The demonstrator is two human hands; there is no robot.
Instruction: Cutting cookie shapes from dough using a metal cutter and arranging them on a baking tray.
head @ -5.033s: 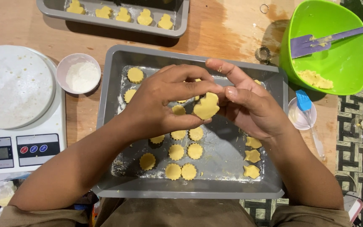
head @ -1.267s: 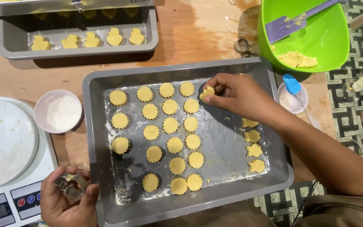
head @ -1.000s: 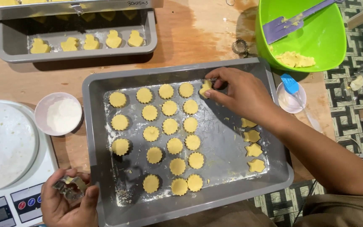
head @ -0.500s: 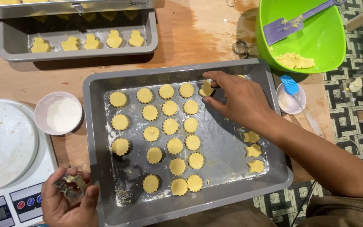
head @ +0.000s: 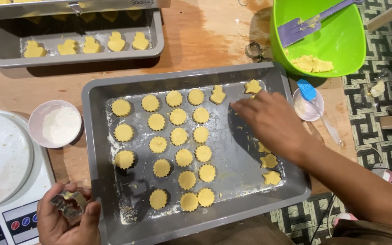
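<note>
The right hand (head: 275, 122) had just let go of the duck-shaped dough cutout (head: 217, 94), now lying at twelve o'clock on the grey baking tray (head: 97, 149); its empty fingers had drawn back, loosely spread. The left hand (head: 69, 220) still gripped the metal cookie cutter (head: 69, 203) at seven o'clock.

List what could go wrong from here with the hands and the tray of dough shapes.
The right hand hovers low over the grey tray, its wrist above star-shaped pieces; dropping lower might flatten them. The duck-shaped piece sits close to a round piece, so they may merge when baked. The left hand holds a metal cutter over the scale; crumbs could fall on it.
</note>
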